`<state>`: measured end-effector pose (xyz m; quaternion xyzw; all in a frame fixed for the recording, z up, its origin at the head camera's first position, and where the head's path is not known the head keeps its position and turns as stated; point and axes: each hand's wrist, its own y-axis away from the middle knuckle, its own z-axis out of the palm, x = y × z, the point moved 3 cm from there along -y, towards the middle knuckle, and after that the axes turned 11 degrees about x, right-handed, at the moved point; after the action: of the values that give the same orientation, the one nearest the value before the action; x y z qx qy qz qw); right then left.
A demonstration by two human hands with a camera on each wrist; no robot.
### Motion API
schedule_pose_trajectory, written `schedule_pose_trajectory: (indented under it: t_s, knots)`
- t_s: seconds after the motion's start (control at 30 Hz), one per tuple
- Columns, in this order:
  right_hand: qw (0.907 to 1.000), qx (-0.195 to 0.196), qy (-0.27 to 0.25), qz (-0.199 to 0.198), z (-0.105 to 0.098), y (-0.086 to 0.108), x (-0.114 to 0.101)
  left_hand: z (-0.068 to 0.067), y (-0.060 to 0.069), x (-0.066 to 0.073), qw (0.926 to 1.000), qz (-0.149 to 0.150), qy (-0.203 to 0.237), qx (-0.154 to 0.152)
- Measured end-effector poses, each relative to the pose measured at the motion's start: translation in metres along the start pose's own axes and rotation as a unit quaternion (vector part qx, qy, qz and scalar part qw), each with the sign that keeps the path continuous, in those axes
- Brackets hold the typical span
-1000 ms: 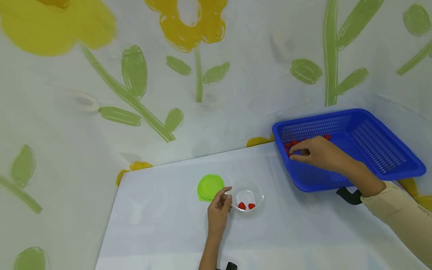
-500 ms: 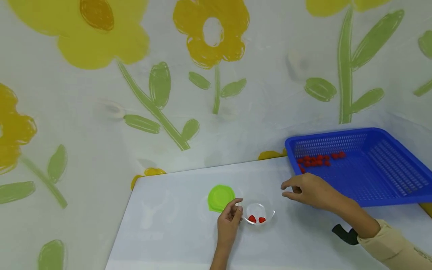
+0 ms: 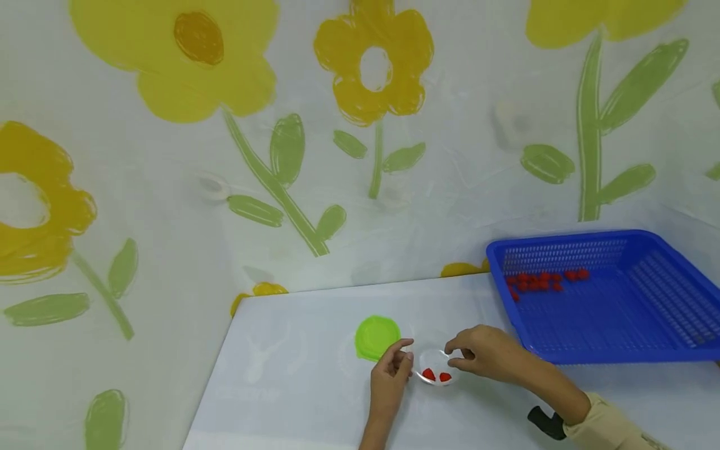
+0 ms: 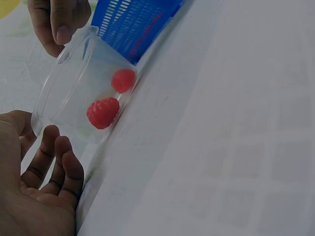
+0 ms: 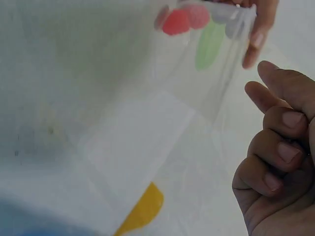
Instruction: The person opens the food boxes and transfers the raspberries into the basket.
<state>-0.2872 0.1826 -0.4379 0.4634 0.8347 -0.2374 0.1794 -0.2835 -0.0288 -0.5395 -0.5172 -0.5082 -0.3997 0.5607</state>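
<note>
A clear plastic bowl (image 3: 433, 375) stands on the white table; two red raspberries (image 4: 103, 113) show in it in the left wrist view. My left hand (image 3: 388, 381) is at the bowl's left side, its fingers relaxed, one touching the rim (image 4: 37, 123). Over the bowl's right side is my right hand (image 3: 489, 353), thumb and forefinger bent toward each other; nothing shows between them. In the right wrist view the right hand (image 5: 285, 132) has its other fingers folded in, and its fingertips are near the rim. A bright green lid (image 3: 377, 337) lies behind my left hand.
A blue plastic basket (image 3: 624, 312) stands at the right, with several red raspberries (image 3: 540, 281) along its left end. Behind the table rises a wall (image 3: 450, 231) painted with flowers. A black strap end (image 3: 545, 424) hangs by the right wrist.
My right hand has come from the basket leftward to the bowl. The left hand stays at the bowl. The head view has tilted up and turned a little left.
</note>
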Motion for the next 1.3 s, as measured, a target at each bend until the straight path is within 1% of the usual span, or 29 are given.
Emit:
schedule_pose_trajectory:
  t_s: [0.2, 0.3, 0.37, 0.57, 0.67, 0.83, 0.93, 1.13, 1.2, 1.3]
  knots:
    - [0.9991, -0.015, -0.007, -0.039, 0.021, 0.000, -0.005, 0.002, 0.005, -0.002, 1.0000, -0.005, -0.004, -0.005]
    - [0.9980, -0.021, 0.005, -0.059, 0.030, -0.001, -0.007, 0.003, 0.006, -0.002, 0.9999, -0.003, 0.005, -0.009]
    - [0.9969, -0.026, 0.022, -0.070, 0.034, -0.003, -0.007, 0.004, 0.007, -0.002, 0.9999, 0.001, 0.010, -0.012]
    - [0.9913, -0.055, 0.081, -0.088, 0.044, -0.012, -0.009, 0.005, 0.006, 0.000, 0.9998, 0.009, 0.014, -0.012]
    - [0.9892, -0.065, 0.089, -0.096, 0.049, -0.016, -0.010, 0.004, 0.006, 0.000, 0.9998, 0.006, 0.013, -0.010]
    - [0.9888, -0.074, 0.095, -0.088, 0.056, -0.018, -0.009, 0.006, 0.007, 0.000, 1.0000, -0.001, 0.003, 0.001]
    - [0.9894, -0.069, 0.095, -0.085, 0.056, -0.020, -0.008, 0.007, 0.006, 0.006, 1.0000, 0.002, 0.002, 0.004]
    - [0.9915, -0.057, 0.084, -0.081, 0.053, -0.024, -0.008, 0.003, 0.006, 0.031, 0.9994, 0.024, 0.025, 0.003]
    - [0.9920, -0.048, 0.082, -0.084, 0.051, -0.024, -0.008, 0.002, 0.005, 0.035, 0.9992, 0.027, 0.030, 0.002]
    - [0.9925, -0.028, 0.077, -0.090, 0.043, -0.025, -0.010, 0.000, 0.004, 0.036, 0.9992, 0.026, 0.032, 0.001]
